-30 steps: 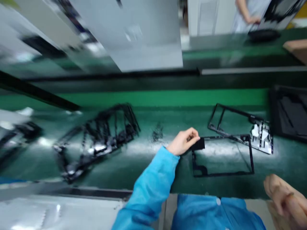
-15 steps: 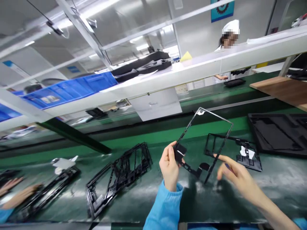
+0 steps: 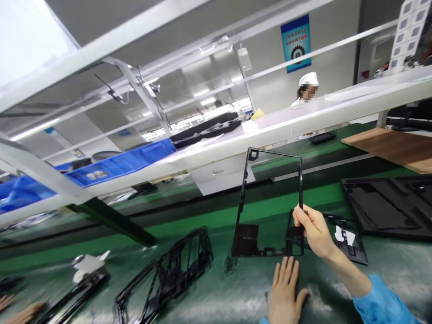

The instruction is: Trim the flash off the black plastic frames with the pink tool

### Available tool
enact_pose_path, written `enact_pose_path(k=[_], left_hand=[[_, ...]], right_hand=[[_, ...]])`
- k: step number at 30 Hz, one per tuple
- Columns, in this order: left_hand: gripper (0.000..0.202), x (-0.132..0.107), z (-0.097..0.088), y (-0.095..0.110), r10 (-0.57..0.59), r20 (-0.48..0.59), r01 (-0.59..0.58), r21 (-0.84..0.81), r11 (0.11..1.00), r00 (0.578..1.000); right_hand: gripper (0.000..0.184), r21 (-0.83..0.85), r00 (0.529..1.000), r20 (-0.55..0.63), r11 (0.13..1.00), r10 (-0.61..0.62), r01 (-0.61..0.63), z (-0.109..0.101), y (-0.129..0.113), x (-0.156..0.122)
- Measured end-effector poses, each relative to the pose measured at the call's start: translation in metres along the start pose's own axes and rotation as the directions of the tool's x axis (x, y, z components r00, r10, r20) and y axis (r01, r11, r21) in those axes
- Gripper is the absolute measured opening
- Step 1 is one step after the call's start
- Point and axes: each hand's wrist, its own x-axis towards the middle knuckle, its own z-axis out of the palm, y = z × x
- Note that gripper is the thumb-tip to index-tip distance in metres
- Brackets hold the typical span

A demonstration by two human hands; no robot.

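Note:
My right hand (image 3: 313,229) grips the right side of a thin black rectangular frame (image 3: 247,239), pinching it between thumb and fingers. The frame is held up almost upright, with wide dark plates at its lower corners. Below it, my left hand (image 3: 286,290) lies with fingers stretched out over the green work surface (image 3: 236,297), holding nothing. Another black frame (image 3: 357,252) with white pieces on it lies behind my right hand, partly hidden. To the left is a pile of similar black frames (image 3: 178,270).
Black trays (image 3: 381,202) sit at the right, near a wooden board (image 3: 391,146). A white shelf (image 3: 297,121) with blue bins (image 3: 124,162) runs across above. At far left, a co-worker's hand (image 3: 29,312) is beside more black frames (image 3: 74,292). Another person stands beyond the shelf.
My left hand has let go of the frame and moved down to the surface. My right hand has taken hold of the frame's right side. The frame has turned more upright; the view has tilted up.

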Motion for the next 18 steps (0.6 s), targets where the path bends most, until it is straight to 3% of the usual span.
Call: enact_pose_path(k=[4,7,9,11,12,14,17,18], left_hand=[[0.066,0.018,-0.056,-0.029,-0.07,-0.282,0.092,0.069,0.993,0.957],[0.068,0.028,-0.098,-0.017,0.008,-0.386,0.001,0.023,1.0,0.923],[0.075,0.032,-0.11,0.012,0.086,-0.414,-0.12,-0.057,0.991,0.906],[0.114,0.036,-0.109,0.054,0.159,-0.431,-0.339,-0.381,0.86,0.888],[0.122,0.039,-0.106,0.077,0.151,-0.399,-0.358,-0.519,0.776,0.905],[0.096,0.049,-0.098,0.119,0.064,-0.387,-0.336,-0.696,0.634,0.92],[0.049,0.068,-0.091,0.162,-0.143,-0.471,-0.346,-0.793,0.501,0.87],[0.045,0.073,-0.09,0.169,-0.19,-0.493,-0.358,-0.802,0.479,0.849]], right_hand=[[0.064,0.143,1.0,0.006,0.989,0.03,-0.03,0.009,-0.01,0.001],[0.065,0.202,0.998,0.04,0.977,0.053,-0.06,0.01,-0.012,0.001],[0.066,0.223,0.995,0.066,0.971,0.068,-0.082,0.009,-0.012,0.002],[0.067,0.232,0.993,0.08,0.967,0.086,-0.102,0.006,-0.012,0.003],[0.066,0.233,0.992,0.085,0.966,0.094,-0.111,0.004,-0.012,0.004],[0.065,0.229,0.989,0.098,0.965,0.107,-0.127,-0.002,-0.012,0.004],[0.061,0.226,0.983,0.142,0.963,0.115,-0.145,-0.012,-0.014,0.004],[0.059,0.226,0.98,0.166,0.963,0.111,-0.147,-0.014,-0.015,0.004]])
